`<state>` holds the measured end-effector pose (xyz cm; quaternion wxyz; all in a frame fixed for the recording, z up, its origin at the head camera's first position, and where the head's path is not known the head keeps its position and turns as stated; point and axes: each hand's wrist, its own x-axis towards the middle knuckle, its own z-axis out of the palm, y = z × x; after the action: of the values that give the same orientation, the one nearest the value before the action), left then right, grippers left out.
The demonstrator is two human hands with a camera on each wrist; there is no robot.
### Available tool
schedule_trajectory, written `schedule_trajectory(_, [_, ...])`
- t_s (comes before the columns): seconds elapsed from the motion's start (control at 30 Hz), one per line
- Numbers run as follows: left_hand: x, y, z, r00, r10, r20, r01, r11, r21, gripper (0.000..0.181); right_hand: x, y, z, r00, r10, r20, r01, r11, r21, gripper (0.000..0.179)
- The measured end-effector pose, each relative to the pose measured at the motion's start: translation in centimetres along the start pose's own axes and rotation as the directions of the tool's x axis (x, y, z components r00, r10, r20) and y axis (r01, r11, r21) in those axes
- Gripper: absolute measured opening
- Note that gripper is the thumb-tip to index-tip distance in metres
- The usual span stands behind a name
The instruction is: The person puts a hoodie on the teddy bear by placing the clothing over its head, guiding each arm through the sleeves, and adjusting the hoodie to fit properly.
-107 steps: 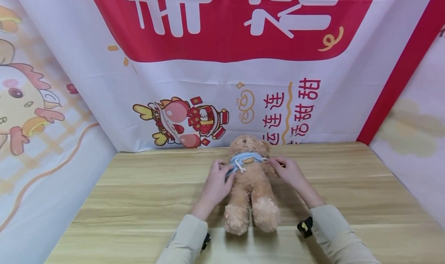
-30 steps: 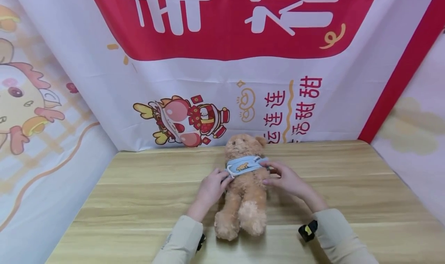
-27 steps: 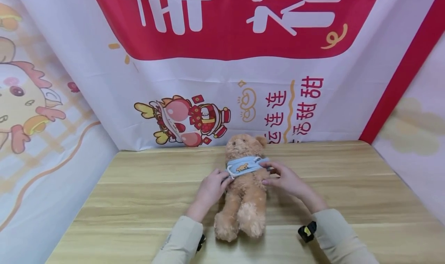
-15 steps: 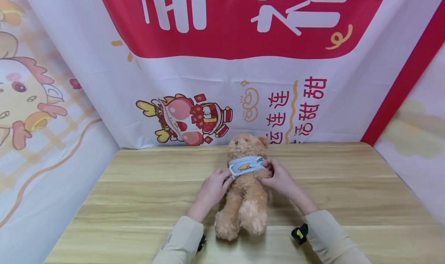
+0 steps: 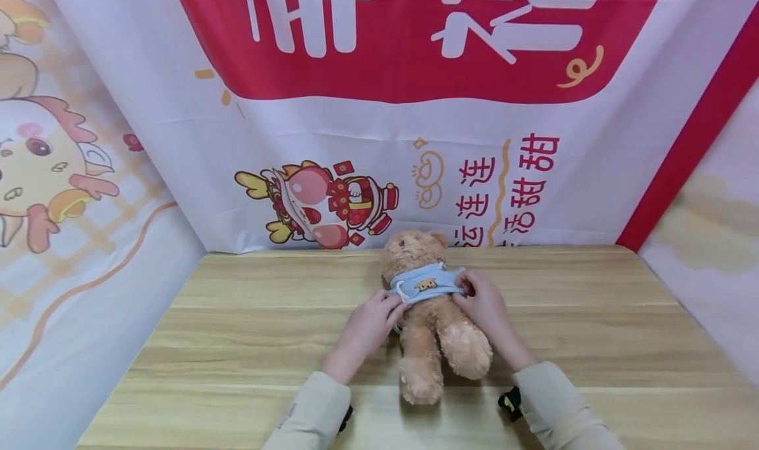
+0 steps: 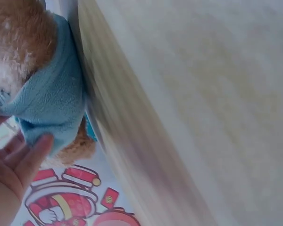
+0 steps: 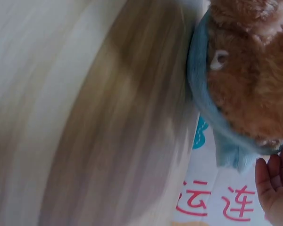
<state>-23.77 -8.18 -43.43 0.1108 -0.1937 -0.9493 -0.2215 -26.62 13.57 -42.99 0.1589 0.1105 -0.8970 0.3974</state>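
Note:
A light-brown teddy bear lies on its back on the wooden table, head toward the back wall. Its small blue top, printed with a little brown animal, sits bunched round the chest, belly and legs bare. A white cord hangs at the top's left side. My left hand pinches the lower left edge of the top; in the left wrist view its thumb and fingers are at the blue cloth. On the other side my right hand pinches the hem, fingertips at the blue edge in the right wrist view.
Behind the table hangs a white and red printed cloth, close to the bear's head. Patterned cloth also covers the left side. Each wrist carries a black strap below the beige sleeves.
The bear's legs have swung right and its head has shifted slightly left. The blue top's hem stretches wider to the right. My right hand has gone from spread fingers to pinching the hem.

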Motion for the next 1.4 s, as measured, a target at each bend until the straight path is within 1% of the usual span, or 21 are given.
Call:
schedule_trajectory(0.07, [0.0,0.5,0.2,0.999,0.009,-0.037,-0.007,0.999,0.049,0.021,0.0,0.4,-0.1,0.996,-0.088,-0.024,0.088,0.996,-0.028,0.016])
schedule_trajectory(0.13, [0.0,1.0,0.4,0.994,0.041,-0.104,-0.03,0.993,0.112,0.021,0.0,0.7,-0.2,0.98,-0.198,-0.039,0.195,0.979,-0.057,0.018])
schedule_trajectory(0.17, [0.0,1.3,0.6,0.987,0.067,-0.146,-0.045,0.988,0.149,0.022,-0.1,0.9,-0.2,0.966,-0.254,-0.046,0.251,0.965,-0.074,0.02])
schedule_trajectory(0.23, [0.1,1.7,1.0,0.965,0.127,-0.227,-0.075,0.971,0.226,0.025,-0.1,1.0,-0.2,0.938,-0.343,-0.053,0.335,0.935,-0.116,0.023])
schedule_trajectory(0.3, [0.3,2.0,1.5,0.937,0.18,-0.3,-0.1,0.959,0.264,0.022,-0.2,1.1,-0.3,0.922,-0.384,-0.05,0.375,0.917,-0.139,0.024])
schedule_trajectory(0.33, [0.4,2.1,1.6,0.925,0.197,-0.326,-0.109,0.957,0.269,0.02,-0.3,1.1,-0.4,0.923,-0.384,-0.042,0.375,0.916,-0.142,0.023])
schedule_trajectory(0.37, [0.4,2.2,1.8,0.917,0.207,-0.34,-0.116,0.956,0.27,0.018,-0.3,1.1,-0.5,0.928,-0.371,-0.031,0.363,0.921,-0.138,0.023])
schedule_trajectory(0.4, [0.5,2.2,1.8,0.916,0.209,-0.342,-0.124,0.959,0.254,0.016,-0.3,1.1,-0.6,0.937,-0.349,-0.015,0.345,0.93,-0.127,0.022])
schedule_trajectory(0.43, [0.4,2.2,1.8,0.92,0.21,-0.332,-0.137,0.963,0.23,0.014,-0.3,1.0,-0.7,0.947,-0.322,0.004,0.321,0.941,-0.112,0.02])
schedule_trajectory(0.5, [0.4,2.1,1.5,0.936,0.208,-0.284,-0.161,0.97,0.181,0.013,-0.2,0.7,-0.8,0.961,-0.273,0.049,0.276,0.957,-0.092,0.021])
schedule_trajectory(0.57, [0.5,2.1,1.1,0.958,0.2,-0.204,-0.177,0.976,0.127,0.012,-0.1,0.5,-0.9,0.969,-0.229,0.093,0.236,0.969,-0.075,0.022])
schedule_trajectory(0.63, [0.5,2.1,0.6,0.975,0.191,-0.113,-0.183,0.98,0.081,0.011,0.1,0.3,-0.9,0.972,-0.203,0.122,0.213,0.975,-0.071,0.022])
schedule_trajectory(0.73, [0.6,2.1,0.2,0.989,0.145,-0.001,-0.145,0.989,0.019,0.013,0.1,0.1,-0.8,0.973,-0.189,0.135,0.199,0.978,-0.069,0.019])
schedule_trajectory(0.8, [0.5,2.1,0.1,0.992,0.115,0.042,-0.115,0.993,-0.003,0.015,0.1,0.2,-0.7,0.972,-0.202,0.121,0.21,0.976,-0.063,0.017])
schedule_trajectory(0.9, [0.5,2.3,0.1,0.995,0.082,0.064,-0.081,0.997,-0.013,0.021,-0.2,0.7,-0.6,0.97,-0.224,0.092,0.229,0.972,-0.058,0.013])
schedule_trajectory(1.0, [0.6,2.7,0.1,0.996,0.066,0.063,-0.066,0.998,-0.016,0.026,-0.3,1.1,-0.8,0.971,-0.217,0.097,0.222,0.974,-0.038,0.009])
schedule_trajectory(1.1, [0.7,3.1,-0.1,0.996,0.063,0.062,-0.063,0.998,-0.006,0.029,-0.4,1.2,-1.2,0.967,-0.198,0.16,0.202,0.979,-0.006,0.004])
schedule_trajectory(1.17, [0.7,3.5,-0.2,0.996,0.069,0.056,-0.07,0.997,0.018,0.03,-0.3,1.1,-1.3,0.959,-0.196,0.205,0.201,0.98,-0.003,0.009])
schedule_trajectory(1.27, [0.7,3.9,-0.2,0.996,0.081,0.044,-0.084,0.994,0.072,0.03,-0.2,1.0,-1.4,0.948,-0.209,0.239,0.227,0.973,-0.047,0.016])
schedule_trajectory(1.33, [0.7,4.0,-0.1,0.996,0.078,0.037,-0.081,0.993,0.083,0.03,-0.2,1.0,-1.5,0.946,-0.231,0.226,0.257,0.962,-0.092,0.016])
schedule_trajectory(1.4, [0.6,4.0,-0.1,0.997,0.076,0.02,-0.078,0.993,0.084,0.029,-0.2,1.1,-1.7,0.938,-0.278,0.208,0.308,0.942,-0.131,0.014])
